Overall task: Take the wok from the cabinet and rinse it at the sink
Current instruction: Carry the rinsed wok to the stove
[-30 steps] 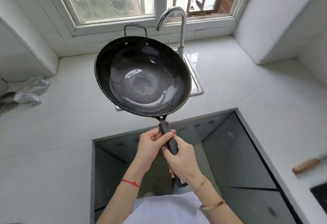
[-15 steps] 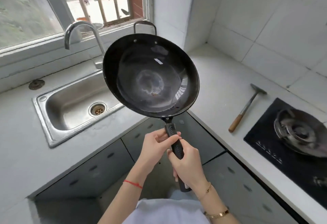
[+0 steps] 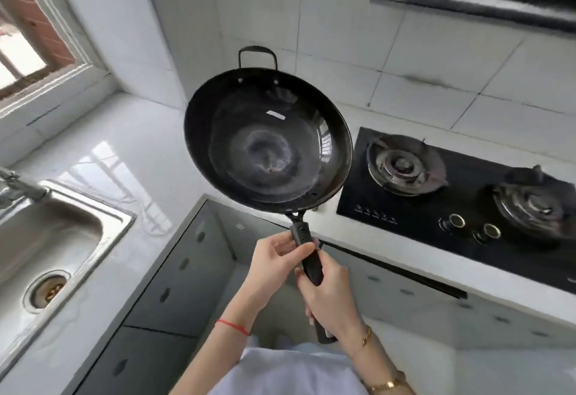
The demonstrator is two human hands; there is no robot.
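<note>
Both hands carry the load here: my left hand (image 3: 274, 257) pinches the upper part of the black moulded handle (image 3: 307, 254), thumb lying across it, while my right hand (image 3: 327, 298) is wrapped firmly round the lower part. Held so, the round black steel wok (image 3: 268, 142) hangs in the air over the corner of the pale stone counter (image 3: 131, 145), its bowl facing me, its small loop handle (image 3: 258, 54) uppermost. It sits between the stainless steel sink (image 3: 112, 223) at my left and the black glass gas hob (image 3: 414, 217) at my right, touching neither. A small brownish speck lies near the bottom of the bowl (I cannot tell what it is).

I judge the wok to be out of the cabinet and the rinse not yet begun. To do this step well, I would swing it left over the basin, keep both grips firm against its weight, and mind the tap (image 3: 18, 188) at the sink's edge before lowering the rim.
</note>
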